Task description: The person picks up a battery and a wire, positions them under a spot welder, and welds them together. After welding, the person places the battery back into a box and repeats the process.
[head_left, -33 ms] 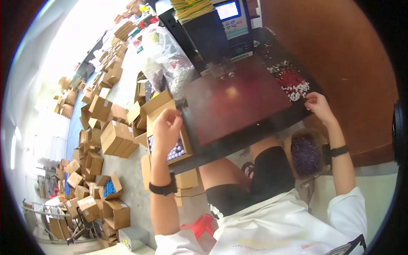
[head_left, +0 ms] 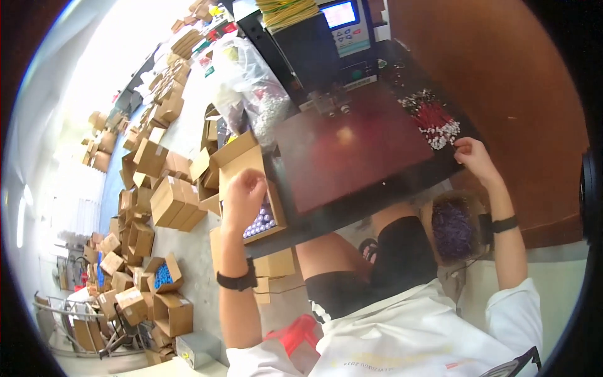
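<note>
My left hand (head_left: 244,200) is raised over an open cardboard box (head_left: 235,154) beside the table's left edge. Its fingers are curled together, and whatever they may hold is too small to make out. Inside the box stand several purple round-ended sticks (head_left: 262,224) in rows, partly covered by that hand. At the table's right edge, my right hand (head_left: 471,156) has its thumb and fingers pinched together. Anything between them cannot be made out. Just beyond it lies a pile of thin red pieces with white ends (head_left: 437,122).
A dark red mat (head_left: 358,154) covers much of the black table (head_left: 333,213). A machine with a lit screen (head_left: 340,16) stands behind it, yellow-green strips (head_left: 286,12) on top. A plastic bag (head_left: 260,94) sits left. A bin of purple pieces (head_left: 452,229) stands below right.
My left hand has dropped slightly and its fingers have curled in more. My right hand stays nearly in place beside the pile.
</note>
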A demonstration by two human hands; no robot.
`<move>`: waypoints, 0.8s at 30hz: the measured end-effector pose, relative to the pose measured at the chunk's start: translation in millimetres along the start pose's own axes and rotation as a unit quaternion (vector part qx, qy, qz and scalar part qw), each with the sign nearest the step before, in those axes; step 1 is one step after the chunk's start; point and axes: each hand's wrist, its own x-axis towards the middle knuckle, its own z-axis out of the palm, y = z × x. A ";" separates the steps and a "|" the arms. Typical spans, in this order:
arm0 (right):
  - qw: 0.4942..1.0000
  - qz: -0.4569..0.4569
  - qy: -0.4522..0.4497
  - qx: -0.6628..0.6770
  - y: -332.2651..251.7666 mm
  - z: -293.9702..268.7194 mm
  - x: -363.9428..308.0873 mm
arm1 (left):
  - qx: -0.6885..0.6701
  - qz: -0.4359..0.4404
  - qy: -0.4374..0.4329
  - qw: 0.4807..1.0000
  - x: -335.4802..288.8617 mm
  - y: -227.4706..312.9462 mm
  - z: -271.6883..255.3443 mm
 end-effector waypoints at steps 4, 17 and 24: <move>0.998 -0.006 -0.065 0.001 -7.4 -6.3 4.4 | 0.170 -0.022 -0.197 0.965 -33.0 -22.1 -34.3; 0.958 -0.114 -0.051 -0.258 -79.9 -35.0 6.1 | 0.182 0.076 -0.224 0.954 -50.2 -32.4 -29.8; 0.947 -0.115 -0.005 -0.301 -115.2 -67.3 9.0 | 0.035 0.006 -0.133 0.990 -40.7 -23.7 -37.5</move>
